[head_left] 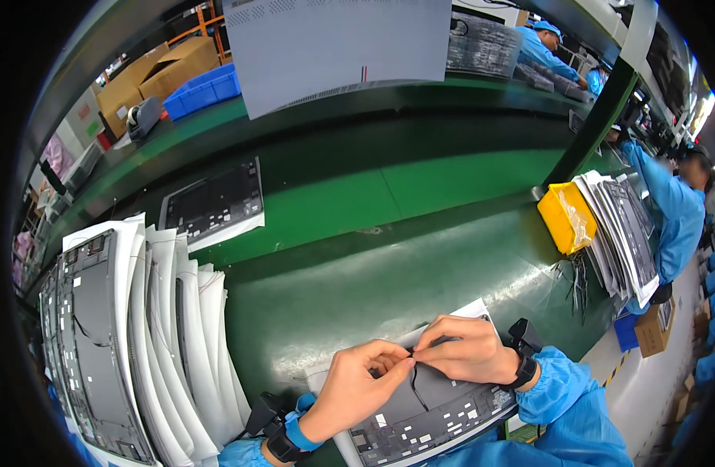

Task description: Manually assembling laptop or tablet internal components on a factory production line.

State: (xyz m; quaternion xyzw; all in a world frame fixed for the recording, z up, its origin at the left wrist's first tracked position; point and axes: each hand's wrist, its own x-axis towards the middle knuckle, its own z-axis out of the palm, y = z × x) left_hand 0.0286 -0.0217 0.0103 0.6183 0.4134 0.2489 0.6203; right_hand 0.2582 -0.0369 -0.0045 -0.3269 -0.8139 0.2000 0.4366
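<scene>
Both my hands meet over a dark laptop cover panel [443, 393] marked with small white patches, which lies on a white sheet [321, 379] at the near edge of the bench. My left hand [357, 393] pinches a thin black cable [416, 380] between thumb and forefinger. Its loose end trails down across the panel. Fingertip to fingertip with it, my right hand [468, 350] is closed in a pinch at the cable's upper end. The exact spot held there is partly hidden by the fingers.
Tall stacks of similar panels between white sheets stand at left [167, 327] and right [618, 226]. A yellow bin [564, 218] sits by the right stack, near loose black cables [579, 286]. Another panel [215, 204] lies far left. A green post [595, 124] rises at right; co-workers are beyond.
</scene>
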